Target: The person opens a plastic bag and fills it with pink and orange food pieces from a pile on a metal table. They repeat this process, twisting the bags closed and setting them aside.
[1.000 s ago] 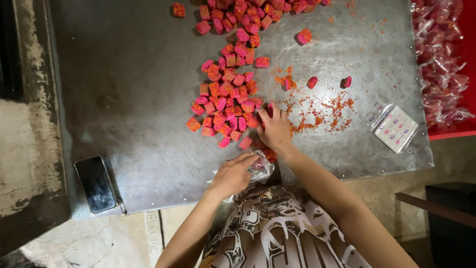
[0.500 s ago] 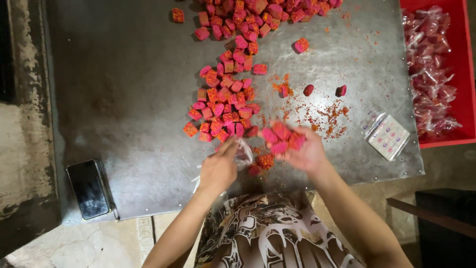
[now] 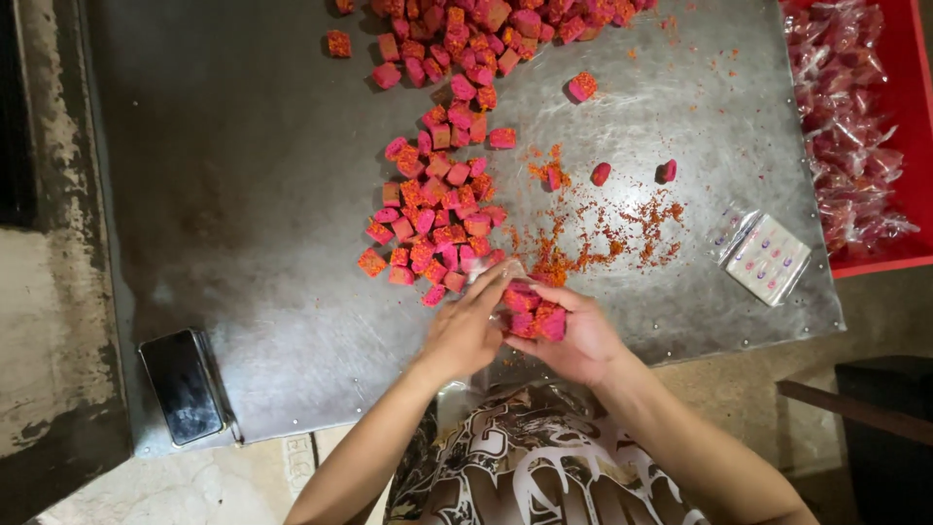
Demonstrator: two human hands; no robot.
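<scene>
A pile of pink and orange candy cubes (image 3: 437,209) lies on the grey metal table (image 3: 243,214), with a bigger heap (image 3: 486,29) at the far edge. My right hand (image 3: 573,340) is cupped near the table's front edge and holds several of the cubes (image 3: 533,309). My left hand (image 3: 466,326) is right beside it and pinches a small clear plastic bag (image 3: 491,272) against those cubes. Both hands touch each other just in front of the pile.
A black phone (image 3: 183,384) lies at the front left corner. A small packet of clear bags (image 3: 766,258) sits at the right. A red bin (image 3: 904,126) holds several wrapped candies (image 3: 841,117). Orange crumbs (image 3: 593,238) are scattered mid-table.
My right hand has scooped cubes off the pile and drawn back toward the front edge. My left hand with the clear bag has moved over to meet it.
</scene>
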